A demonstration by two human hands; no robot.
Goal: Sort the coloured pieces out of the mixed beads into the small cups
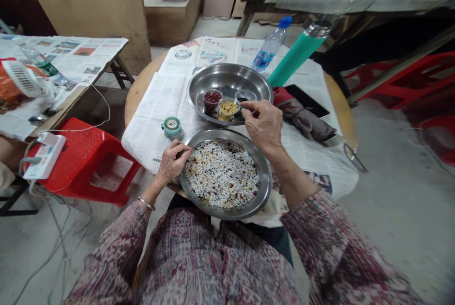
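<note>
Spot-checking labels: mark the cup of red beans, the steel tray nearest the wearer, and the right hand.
Cup of red beans (211, 108): head view, front wall.
Nearest steel tray (265, 179): head view, inner wall, right side.
Right hand (263, 123): head view, back of hand.

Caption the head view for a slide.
Left hand at the rim of a metal tray of mixed grains; right hand by three small cups in a second tray.

Single head-worn camera: faces forward, down; nearer pan (265, 172) close below, round table (140, 96) mid-view.
</note>
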